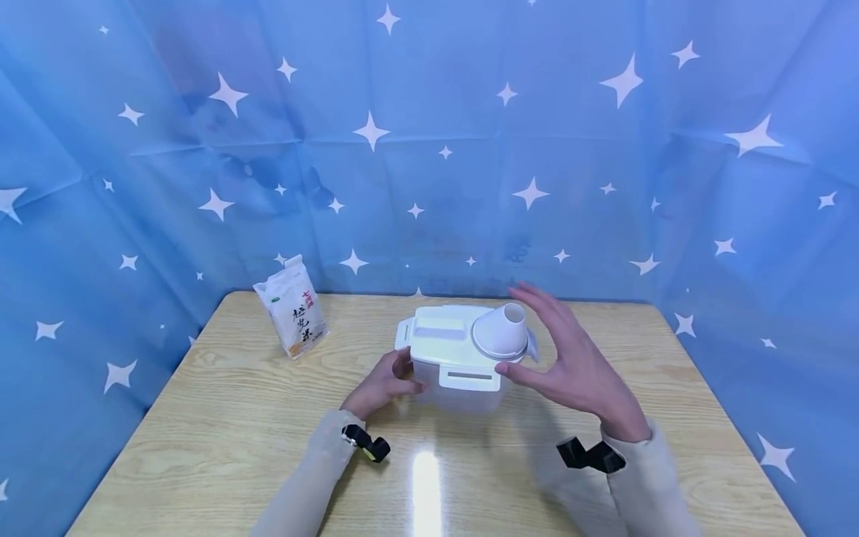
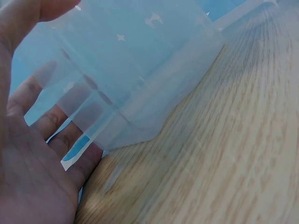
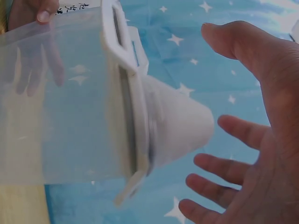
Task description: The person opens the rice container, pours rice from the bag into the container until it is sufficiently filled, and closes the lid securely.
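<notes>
One translucent container sits between the left hand, which grips its side, and the right hand, fingers spread. A white cone stands between that hand and the rest of the lid. Leftward beyond the left grip: a printed bag, then a starry curtain.

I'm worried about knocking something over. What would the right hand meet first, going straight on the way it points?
Probably the white cone on the lid: in the right wrist view, the right hand has its fingers pointing towards it. Depth is unclear, so they might pass beside it.
</notes>
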`<state>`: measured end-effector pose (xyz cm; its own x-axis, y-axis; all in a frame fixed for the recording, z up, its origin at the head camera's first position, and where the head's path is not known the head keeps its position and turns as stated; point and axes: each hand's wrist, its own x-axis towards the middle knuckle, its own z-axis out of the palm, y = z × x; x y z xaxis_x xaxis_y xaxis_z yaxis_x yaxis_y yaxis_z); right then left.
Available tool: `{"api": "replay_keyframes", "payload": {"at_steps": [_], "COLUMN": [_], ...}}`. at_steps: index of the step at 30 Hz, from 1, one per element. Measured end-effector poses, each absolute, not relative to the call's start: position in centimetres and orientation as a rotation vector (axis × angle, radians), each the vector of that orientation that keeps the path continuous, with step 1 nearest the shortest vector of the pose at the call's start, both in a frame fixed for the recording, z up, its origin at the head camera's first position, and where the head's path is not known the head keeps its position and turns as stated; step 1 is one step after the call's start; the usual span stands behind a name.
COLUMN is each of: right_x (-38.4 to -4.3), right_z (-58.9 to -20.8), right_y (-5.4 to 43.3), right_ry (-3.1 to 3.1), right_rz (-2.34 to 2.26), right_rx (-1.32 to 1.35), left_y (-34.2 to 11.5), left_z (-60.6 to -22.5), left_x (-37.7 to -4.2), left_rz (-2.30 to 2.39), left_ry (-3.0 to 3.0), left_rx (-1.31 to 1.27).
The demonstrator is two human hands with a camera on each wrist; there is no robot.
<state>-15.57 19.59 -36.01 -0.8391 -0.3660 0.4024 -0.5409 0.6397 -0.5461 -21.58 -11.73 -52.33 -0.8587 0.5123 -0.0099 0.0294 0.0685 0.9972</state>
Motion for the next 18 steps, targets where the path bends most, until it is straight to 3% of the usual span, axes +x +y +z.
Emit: {"api": "replay_keyframes", "payload": {"at_steps": [18], "right_x": [-16.9], "right_z": [-33.0], "right_y": [16.9], "right_ry": [-2.711], "right_rz": [0.673], "right_rx": [1.039], "left_y": [-11.5], "left_z": [-52.2], "left_x": [-21.5], "left_rz": [1.851], "left_ry": [1.988], "left_rx": [0.547]}}
